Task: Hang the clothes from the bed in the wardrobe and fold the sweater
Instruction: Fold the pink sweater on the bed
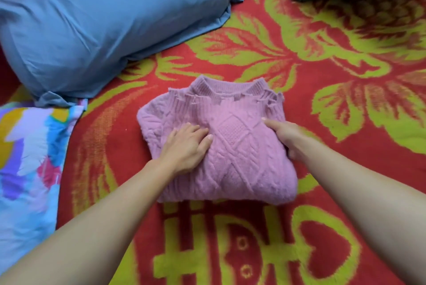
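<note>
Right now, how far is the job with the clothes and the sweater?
Done: the pink sweater lies folded in a compact rectangle on the red blanket. In hand: the left hand presses flat on it and the right hand grips its right edge. Left: no other clothes show here, and the wardrobe is out of view, so the hanging cannot be judged.

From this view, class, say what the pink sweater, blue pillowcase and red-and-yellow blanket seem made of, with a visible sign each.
Pink sweater: chunky knitted yarn, probably wool or acrylic; cable and diamond stitches, ribbed collar.
Blue pillowcase: thin, smooth woven cloth, likely cotton; fine soft creases.
Red-and-yellow blanket: plush napped pile, fibre unclear; fuzzy pattern edges.
</note>
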Demonstrator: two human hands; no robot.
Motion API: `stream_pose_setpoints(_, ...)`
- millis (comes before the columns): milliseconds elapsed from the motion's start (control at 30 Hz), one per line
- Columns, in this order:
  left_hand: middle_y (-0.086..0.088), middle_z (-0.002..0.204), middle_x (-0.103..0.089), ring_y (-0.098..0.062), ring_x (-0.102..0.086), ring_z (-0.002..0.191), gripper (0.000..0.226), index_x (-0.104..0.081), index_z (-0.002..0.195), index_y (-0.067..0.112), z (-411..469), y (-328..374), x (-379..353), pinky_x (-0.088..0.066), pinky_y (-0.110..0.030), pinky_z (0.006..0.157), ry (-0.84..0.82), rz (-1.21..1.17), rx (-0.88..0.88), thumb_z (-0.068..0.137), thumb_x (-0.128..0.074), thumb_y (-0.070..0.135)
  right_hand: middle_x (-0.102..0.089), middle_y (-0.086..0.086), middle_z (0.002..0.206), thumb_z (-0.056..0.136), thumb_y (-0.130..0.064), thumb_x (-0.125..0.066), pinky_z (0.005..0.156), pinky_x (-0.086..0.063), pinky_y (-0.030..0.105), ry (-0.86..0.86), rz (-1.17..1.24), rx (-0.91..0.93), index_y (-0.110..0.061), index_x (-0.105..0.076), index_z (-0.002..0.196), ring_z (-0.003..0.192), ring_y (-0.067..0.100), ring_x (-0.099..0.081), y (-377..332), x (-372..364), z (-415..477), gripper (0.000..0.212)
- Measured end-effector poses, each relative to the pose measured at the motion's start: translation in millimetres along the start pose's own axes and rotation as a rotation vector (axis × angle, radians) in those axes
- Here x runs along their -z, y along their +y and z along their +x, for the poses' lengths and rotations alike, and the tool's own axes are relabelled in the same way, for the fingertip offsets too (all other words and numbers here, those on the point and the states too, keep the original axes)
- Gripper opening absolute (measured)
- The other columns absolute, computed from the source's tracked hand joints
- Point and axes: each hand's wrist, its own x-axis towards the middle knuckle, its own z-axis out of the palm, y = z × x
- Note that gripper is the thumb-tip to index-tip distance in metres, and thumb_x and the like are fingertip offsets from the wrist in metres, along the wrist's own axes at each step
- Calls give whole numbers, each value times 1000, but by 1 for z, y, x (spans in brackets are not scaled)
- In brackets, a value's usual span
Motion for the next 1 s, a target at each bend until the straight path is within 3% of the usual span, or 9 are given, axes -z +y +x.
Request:
stream_pose_setpoints(67,1,155,-30,-21,-16,146,67,-40,141,39,-24,5,-2,-8,-53,117,96,-86,125,87,-23,73,-74,11,102,78,-32,-77,90,-55,44,-73,4,-83,-8,-69,113,93,24,-70,6,8,-13,43)
stream_pose_setpoints(133,-1,160,-18,-24,-6,148,79,-32,144,43,-43,1,-5,-3,-56,115,224,-24,235,76,-28,82,-74,12,99,79,-25,-77,91,-54,48,-59,18,-107,-5,-70,112,92,26,-70,23,19,-30,38)
stream_pose_setpoints(233,-9,161,-7,-29,-5,148,107,-12,152,33,-47,-20,-4,-11,-55,116,207,-204,499,67,-58,78,-75,10,97,80,-22,-77,91,-54,48,32,-14,-131,-4,-69,111,90,26,-70,62,41,-53,37)
stream_pose_setpoints(333,-14,159,-18,-30,-23,145,130,-1,154,18,-21,-28,-8,-23,-40,116,118,-600,597,60,-79,63,-71,11,108,80,-30,-76,95,-52,48,127,4,-71,-6,-64,119,99,27,-67,89,46,-57,48)
stream_pose_setpoints(467,-17,142,-46,-37,-44,130,112,-18,149,13,-4,-16,-27,-37,-38,101,225,-542,487,65,-82,50,-62,6,127,79,-54,-71,104,-44,44,256,-82,143,-12,-52,133,117,24,-59,96,25,-63,71)
stream_pose_setpoints(633,-18,126,-50,-42,-50,115,95,-17,150,22,-40,12,-21,-42,-45,90,315,-250,347,76,-73,40,-52,11,140,84,-49,-66,99,-42,42,379,-461,367,-28,-20,151,123,36,-52,82,9,-93,84)
stream_pose_setpoints(800,-19,125,-43,-45,-55,103,80,-24,149,25,-104,43,4,-46,-47,83,315,-141,335,82,-68,30,-52,14,116,90,-48,-59,80,-47,45,356,-827,529,-37,-8,153,101,43,-60,46,8,-147,82)
stream_pose_setpoints(1000,-20,113,-43,-45,-59,89,70,-35,146,20,-219,63,42,-48,-48,73,384,-124,425,84,-67,28,-46,14,120,95,-49,-48,73,-47,46,236,-1022,653,-30,-8,155,90,45,-61,25,7,-239,74)
